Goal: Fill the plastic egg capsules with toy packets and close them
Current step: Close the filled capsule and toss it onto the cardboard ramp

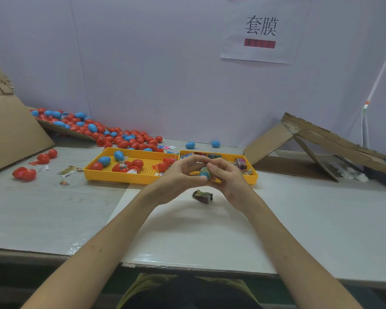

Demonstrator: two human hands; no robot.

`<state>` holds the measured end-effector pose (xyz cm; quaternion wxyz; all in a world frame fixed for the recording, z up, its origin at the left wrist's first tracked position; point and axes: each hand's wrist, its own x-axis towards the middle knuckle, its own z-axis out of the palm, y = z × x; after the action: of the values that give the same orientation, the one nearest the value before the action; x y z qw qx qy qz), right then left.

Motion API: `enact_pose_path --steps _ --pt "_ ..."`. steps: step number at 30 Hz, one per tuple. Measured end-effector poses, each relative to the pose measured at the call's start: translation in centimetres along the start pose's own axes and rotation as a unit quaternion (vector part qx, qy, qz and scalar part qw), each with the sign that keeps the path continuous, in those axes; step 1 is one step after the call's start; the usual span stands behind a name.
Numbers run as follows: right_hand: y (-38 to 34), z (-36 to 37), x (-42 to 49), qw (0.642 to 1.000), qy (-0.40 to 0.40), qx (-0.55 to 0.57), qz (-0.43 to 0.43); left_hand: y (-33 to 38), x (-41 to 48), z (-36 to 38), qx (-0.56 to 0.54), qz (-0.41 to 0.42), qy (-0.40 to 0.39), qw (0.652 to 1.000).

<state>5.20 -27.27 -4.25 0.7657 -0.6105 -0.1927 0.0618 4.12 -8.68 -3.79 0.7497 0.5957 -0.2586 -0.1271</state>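
While left hand (180,176) and right hand (228,178) fingers (213,168) clamp the egg capsule (205,172), toy packet (202,196) beneath, yellow trays (111,178) behind.

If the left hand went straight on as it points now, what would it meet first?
Probably the right hand, which grips the same blue egg capsule; behind it lies the yellow packet tray. Depth is unclear.

You face glossy plastic egg capsules (123,144), a perforated yellow plastic tray (120,179), rough cardboard (268,139), and a smooth matt tabletop (299,219).
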Motion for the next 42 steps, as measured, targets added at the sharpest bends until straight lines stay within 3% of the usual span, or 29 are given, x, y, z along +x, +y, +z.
enact_pose_path --steps 11,19,30,37,42 --pt "0.0 0.1 0.0 1.000 0.002 0.025 -0.011 0.3 -0.1 0.1 -0.064 0.008 -0.031 0.997" --pt "-0.2 0.3 -0.2 1.000 -0.015 0.022 -0.012 0.6 -0.2 0.1 -0.061 0.017 -0.011 0.998" --pt "-0.4 0.5 -0.2 0.999 0.018 0.024 0.015 0.9 -0.5 0.2 -0.112 0.005 -0.016 0.994" --pt "-0.5 0.6 -0.2 1.000 0.022 0.002 0.006 1.1 -0.5 0.0 -0.127 -0.007 0.054 0.990" --pt "-0.2 0.4 -0.1 0.999 0.039 -0.016 -0.005 0.7 -0.4 -0.3 -0.160 -0.016 0.027 0.987"
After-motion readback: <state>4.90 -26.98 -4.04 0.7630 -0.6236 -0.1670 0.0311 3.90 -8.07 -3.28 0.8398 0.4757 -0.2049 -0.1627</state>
